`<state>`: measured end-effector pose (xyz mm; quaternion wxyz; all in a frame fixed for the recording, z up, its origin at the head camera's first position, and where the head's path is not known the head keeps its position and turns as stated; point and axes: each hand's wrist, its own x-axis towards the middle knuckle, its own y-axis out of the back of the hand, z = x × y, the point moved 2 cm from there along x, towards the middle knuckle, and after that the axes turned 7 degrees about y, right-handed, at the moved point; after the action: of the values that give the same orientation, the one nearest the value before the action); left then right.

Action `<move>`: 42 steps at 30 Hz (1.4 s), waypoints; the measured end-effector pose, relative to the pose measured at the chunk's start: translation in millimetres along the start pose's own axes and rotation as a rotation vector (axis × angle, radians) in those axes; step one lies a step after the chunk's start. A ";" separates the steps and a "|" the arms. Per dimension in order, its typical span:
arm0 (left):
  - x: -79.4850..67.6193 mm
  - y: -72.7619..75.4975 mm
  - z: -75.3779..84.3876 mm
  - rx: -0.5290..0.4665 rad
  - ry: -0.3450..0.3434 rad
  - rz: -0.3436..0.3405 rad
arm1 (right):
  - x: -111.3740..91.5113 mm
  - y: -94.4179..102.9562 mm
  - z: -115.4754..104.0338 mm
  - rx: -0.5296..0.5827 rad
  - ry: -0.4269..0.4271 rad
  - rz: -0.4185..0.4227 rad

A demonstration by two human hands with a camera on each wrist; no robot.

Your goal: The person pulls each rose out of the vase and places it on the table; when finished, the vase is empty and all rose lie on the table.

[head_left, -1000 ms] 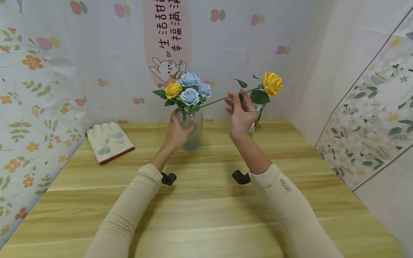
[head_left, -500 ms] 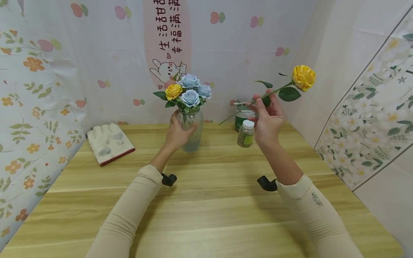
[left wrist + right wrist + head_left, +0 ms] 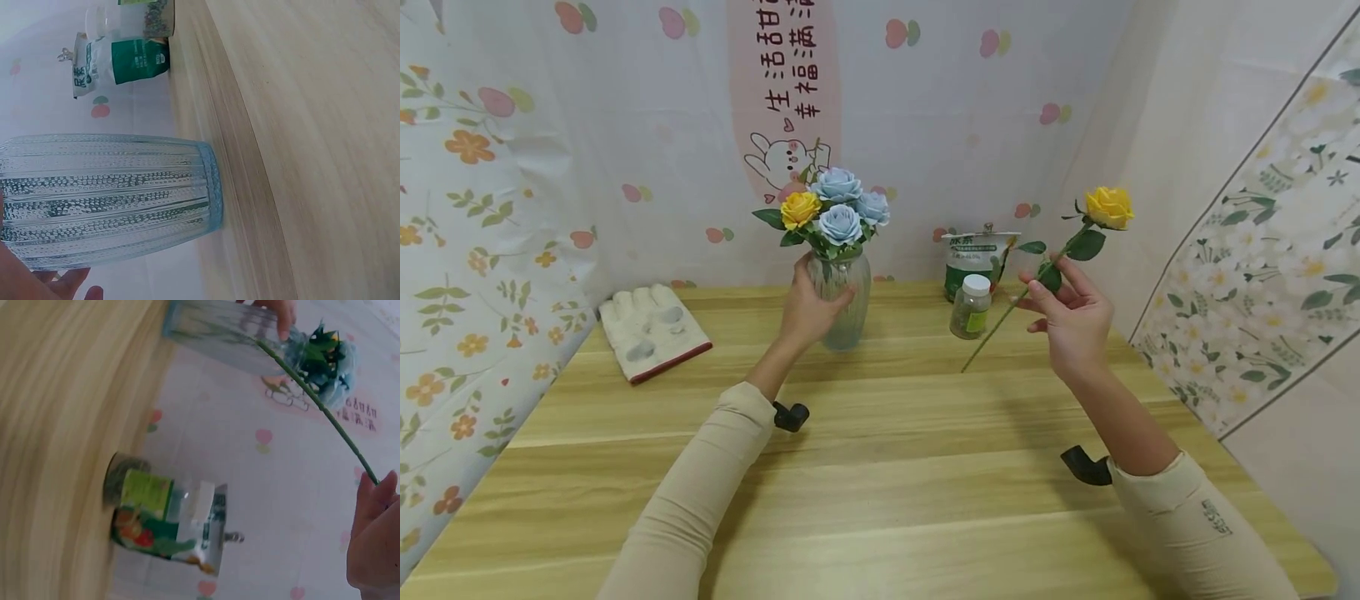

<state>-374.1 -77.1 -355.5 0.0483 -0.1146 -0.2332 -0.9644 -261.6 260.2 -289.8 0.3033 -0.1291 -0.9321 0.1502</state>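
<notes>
Right hand [image 3: 1081, 325] pinches yellow rose [image 3: 1108, 208] near far right corner of desk [image 3: 880, 492], stem [image 3: 993, 332] slanting down-left; glass vase [image 3: 852, 312] well to its left near far edge, gripped by left hand [image 3: 811, 310]

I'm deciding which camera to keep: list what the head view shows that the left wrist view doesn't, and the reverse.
Only the head view: the white fabric glove with red trim, the right hand holding the long-stemmed yellow rose, and the pale blue roses.

Only the left wrist view: the fine beaded texture of the clear ribbed glass vase.

Both: that vase, the left hand gripping it, the clear jar with a green label, the green-and-white packet and the wooden tabletop.
</notes>
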 end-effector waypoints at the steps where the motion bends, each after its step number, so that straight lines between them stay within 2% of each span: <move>1: -0.3 0.3 0.3 0.000 0.000 0.003 | -1.1 5.6 -0.8 -0.023 -0.020 -0.020; 6: -2.2 1.8 0.1 0.005 0.000 0.016 | -4.8 33.3 -1.4 -0.112 -0.131 -0.125; 11: -0.8 1.2 -0.5 0.000 -0.010 0.025 | -4.3 59.7 -0.3 -0.209 -0.301 -0.237; 18: -1.3 -3.1 -0.2 0.003 0.003 0.007 | -1.8 96.7 4.7 -0.505 -0.475 -0.435; 22: -1.0 -3.0 0.5 0.004 -0.003 0.022 | 2.2 112.3 12.8 -0.578 -0.538 -0.507; 29: 1.0 -1.0 1.5 0.015 -0.011 0.037 | 10.2 130.6 24.1 -0.579 -0.598 -0.608; 33: 2.4 0.1 0.5 0.018 -0.006 0.045 | 15.4 139.3 30.2 -0.584 -0.646 -0.639; 42: 3.8 -2.7 -1.6 0.032 -0.019 0.054 | 21.1 167.4 51.1 -0.520 -0.748 -0.700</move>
<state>-378.5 -75.6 -357.1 0.0738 -0.1289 -0.2458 -0.9579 -283.9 411.2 -378.0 -0.0570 0.1789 -0.9695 -0.1578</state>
